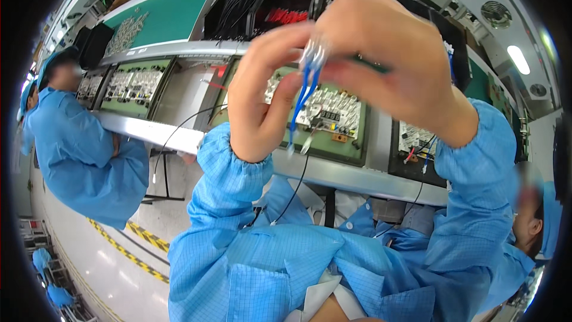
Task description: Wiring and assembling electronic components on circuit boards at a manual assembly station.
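Observation:
Several short blue wires (304, 96) with silvery, clear-sleeved ends hang between my raised hands, over the work line. My left hand (261, 86) is closed on them, its thumb and forefinger curled at the terminal ends. From the other side my right hand (387, 53), partly smeared by motion, has its fingers closed at the same ends. Below the wires, a circuit board (330, 113) with a small dark display lies on a green tray (339, 150). A loose connector (307, 143) on a black lead is near the hanging wire ends.
Behind the rail, a bin holds black wires (235, 9) and another red wires (289, 15). More boards (132, 85) lie in trays leftward. A metal edge (381, 182) runs in front of me. Co-workers sit at left (89, 143) and right (506, 268).

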{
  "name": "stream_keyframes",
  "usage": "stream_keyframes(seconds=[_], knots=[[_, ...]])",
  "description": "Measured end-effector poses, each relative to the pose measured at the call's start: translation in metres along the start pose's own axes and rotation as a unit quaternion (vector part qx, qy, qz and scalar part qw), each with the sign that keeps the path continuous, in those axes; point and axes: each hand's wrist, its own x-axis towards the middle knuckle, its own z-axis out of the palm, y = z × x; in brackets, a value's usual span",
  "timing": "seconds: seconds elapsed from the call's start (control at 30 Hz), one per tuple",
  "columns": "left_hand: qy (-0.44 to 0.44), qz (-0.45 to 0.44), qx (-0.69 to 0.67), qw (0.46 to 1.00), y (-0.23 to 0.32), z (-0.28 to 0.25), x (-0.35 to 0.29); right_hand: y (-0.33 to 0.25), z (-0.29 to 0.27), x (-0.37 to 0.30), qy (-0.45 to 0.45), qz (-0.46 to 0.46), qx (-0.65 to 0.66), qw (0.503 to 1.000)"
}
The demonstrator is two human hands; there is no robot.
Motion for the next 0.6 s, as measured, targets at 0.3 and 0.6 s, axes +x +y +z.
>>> stream_keyframes(seconds=[0.3, 0.6], knots=[[-0.064, 0.045, 0.072, 0.994, 0.031, -0.019, -0.010, -0.020, 0.016, 0.011, 0.002, -0.124, -0.076, 0.989], [0.098, 0.172, 0.169, 0.966, 0.010, -0.009, 0.003, 0.012, 0.015, 0.024, -0.035, -0.280, -0.121, 0.952]])
